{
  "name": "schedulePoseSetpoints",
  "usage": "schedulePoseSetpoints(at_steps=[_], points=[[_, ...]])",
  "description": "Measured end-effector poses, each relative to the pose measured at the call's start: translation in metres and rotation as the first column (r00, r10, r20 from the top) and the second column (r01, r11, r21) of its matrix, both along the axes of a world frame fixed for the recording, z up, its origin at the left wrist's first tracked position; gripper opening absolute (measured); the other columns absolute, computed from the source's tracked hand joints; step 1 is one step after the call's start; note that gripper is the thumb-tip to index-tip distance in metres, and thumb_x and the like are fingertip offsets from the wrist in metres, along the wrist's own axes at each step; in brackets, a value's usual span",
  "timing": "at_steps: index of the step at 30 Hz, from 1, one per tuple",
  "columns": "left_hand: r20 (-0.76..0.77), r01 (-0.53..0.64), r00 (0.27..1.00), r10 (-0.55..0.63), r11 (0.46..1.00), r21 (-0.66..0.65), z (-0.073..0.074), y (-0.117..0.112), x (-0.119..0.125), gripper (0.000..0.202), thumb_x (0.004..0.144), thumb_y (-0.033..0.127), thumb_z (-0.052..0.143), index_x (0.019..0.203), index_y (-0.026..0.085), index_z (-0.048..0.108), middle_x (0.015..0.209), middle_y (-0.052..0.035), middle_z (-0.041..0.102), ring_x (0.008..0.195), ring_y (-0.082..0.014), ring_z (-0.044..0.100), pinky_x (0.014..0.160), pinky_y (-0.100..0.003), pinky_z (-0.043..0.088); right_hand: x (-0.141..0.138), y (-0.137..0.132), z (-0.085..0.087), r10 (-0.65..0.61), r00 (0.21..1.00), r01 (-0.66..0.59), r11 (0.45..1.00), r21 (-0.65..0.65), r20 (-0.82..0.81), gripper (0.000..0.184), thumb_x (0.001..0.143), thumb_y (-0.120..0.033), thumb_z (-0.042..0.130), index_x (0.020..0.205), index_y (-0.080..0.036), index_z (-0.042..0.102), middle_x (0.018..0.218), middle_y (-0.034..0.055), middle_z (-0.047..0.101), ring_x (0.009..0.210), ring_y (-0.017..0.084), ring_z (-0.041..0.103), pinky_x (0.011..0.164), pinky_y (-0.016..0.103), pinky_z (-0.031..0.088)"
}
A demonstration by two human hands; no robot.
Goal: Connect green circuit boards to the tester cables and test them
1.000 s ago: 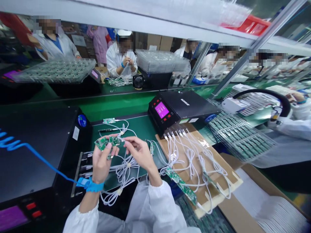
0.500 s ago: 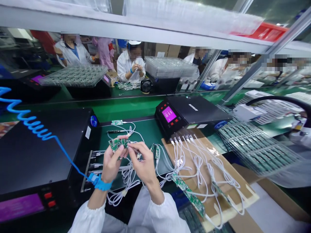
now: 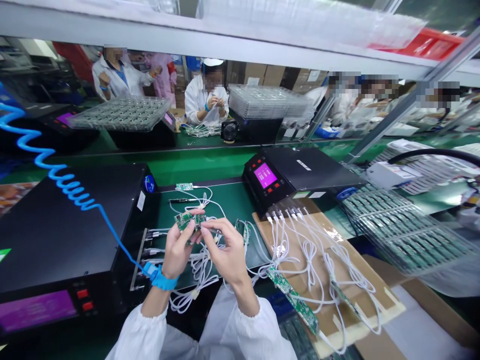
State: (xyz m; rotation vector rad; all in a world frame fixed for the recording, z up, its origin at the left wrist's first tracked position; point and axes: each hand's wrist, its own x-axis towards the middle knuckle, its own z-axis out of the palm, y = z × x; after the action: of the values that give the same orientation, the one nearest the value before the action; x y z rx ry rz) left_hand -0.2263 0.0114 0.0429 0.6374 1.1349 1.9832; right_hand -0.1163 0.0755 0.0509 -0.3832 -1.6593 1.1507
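Between the fingers of a person's left hand (image 3: 178, 252), a small green circuit board (image 3: 182, 220) is grasped above the tabletop (image 3: 225, 192). At its right end, the thumb and forefinger of the right hand (image 3: 229, 252) meet; whether they grip the board, hold a plug or merely touch cannot be told. Wiring looks partly done: just beyond the fingers, a second board (image 3: 184, 187) already has a cable at its end, as does a long narrow board (image 3: 294, 301) to their right. No cable is clearly joined to the held board, so its connection appears unfinished.

Underneath the fingers lie smooth, white rubbery cables (image 3: 202, 270), looped and bundled. To their right, more cables curl over a brown cardboard sheet (image 3: 326, 315), leading from a boxy, matte-black unit (image 3: 318, 172) with a glowing purple screen. Left of the fingers sits another flat-topped black unit (image 3: 67, 215). Behind the left fingers, a soft blue strap (image 3: 165, 280) circles the wrist, tied to a springy, glossy coiled cord (image 3: 67, 182).
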Motion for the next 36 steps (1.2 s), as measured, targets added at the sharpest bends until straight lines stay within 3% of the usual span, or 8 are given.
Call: schedulePoseSetpoints(at_steps=[8,21,29,36], points=[[-0.01,0.015,1.0,-0.015,1.0,-0.005,-0.002,0.001,-0.001,0.037,0.086,0.046,0.08,0.111,0.018,0.076,0.067,0.0009,0.049,0.063,-0.0107,0.042,0.06,-0.024,0.042,0.005,0.004,-0.001,0.016,0.998,-0.018,0.999,0.03,0.064,0.013,0.099,-0.022,0.065,0.105,-0.025,0.077,0.102,0.0056,0.075,0.094,0.018,0.072,0.086,0.034,0.06],[-0.069,0.059,0.996,-0.063,0.997,-0.048,-0.004,0.006,-0.003,0.042,0.081,0.049,0.085,0.109,0.019,0.076,0.077,-0.0021,0.058,0.061,-0.0087,0.043,0.055,-0.021,0.04,0.006,0.009,-0.002,0.023,0.997,-0.029,0.996,0.084,0.069,0.016,0.1,-0.019,0.064,0.106,-0.026,0.078,0.102,0.0055,0.074,0.098,0.018,0.072,0.09,0.033,0.059],[-0.022,0.053,0.998,-0.054,0.998,-0.043,-0.007,0.008,-0.005,0.04,0.084,0.048,0.083,0.109,0.018,0.078,0.074,-0.0015,0.055,0.061,-0.008,0.038,0.054,-0.02,0.035,0.002,0.014,-0.01,0.126,0.992,-0.124,0.982,-0.14,0.005,0.011,0.098,-0.024,0.069,0.105,-0.024,0.077,0.105,0.006,0.076,0.099,0.019,0.074,0.088,0.032,0.062],[0.026,0.086,0.996,-0.085,0.995,-0.05,-0.009,0.01,-0.003,0.045,0.08,0.045,0.088,0.115,0.019,0.078,0.07,0.0005,0.053,0.06,-0.0074,0.038,0.053,-0.019,0.033,0.002,0.011,-0.009,0.033,0.999,-0.034,0.999,0.01,0.031,0.011,0.1,-0.019,0.065,0.102,-0.023,0.075,0.102,0.0058,0.075,0.099,0.018,0.072,0.09,0.031,0.059]])
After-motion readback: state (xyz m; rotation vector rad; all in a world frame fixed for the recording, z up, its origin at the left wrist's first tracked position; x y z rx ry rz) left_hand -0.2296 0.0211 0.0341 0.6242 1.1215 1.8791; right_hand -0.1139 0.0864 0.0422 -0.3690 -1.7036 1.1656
